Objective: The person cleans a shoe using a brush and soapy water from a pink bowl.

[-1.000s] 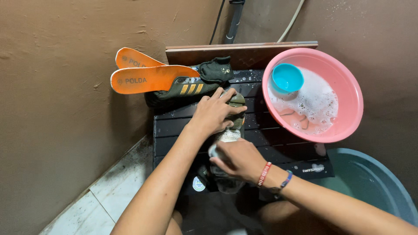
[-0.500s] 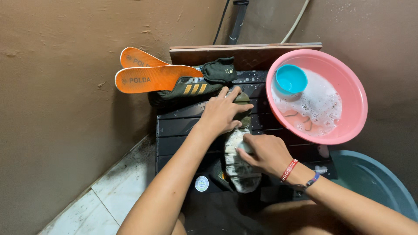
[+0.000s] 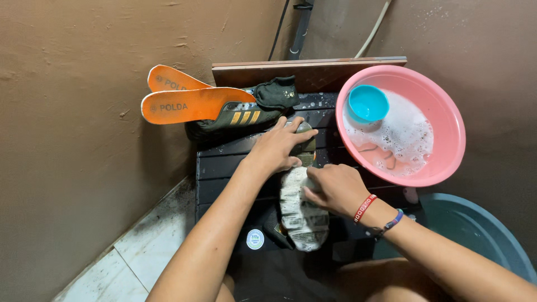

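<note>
left hand (image 3: 275, 148) pressing soapy shoe (image 3: 302, 210), right hand (image 3: 334, 187) scrubbing sole

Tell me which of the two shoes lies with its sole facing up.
The shoe under both hands, at the middle of the black table: its soapy tread faces up. The other shoe lies untouched by the wall, its striped side showing.
</note>
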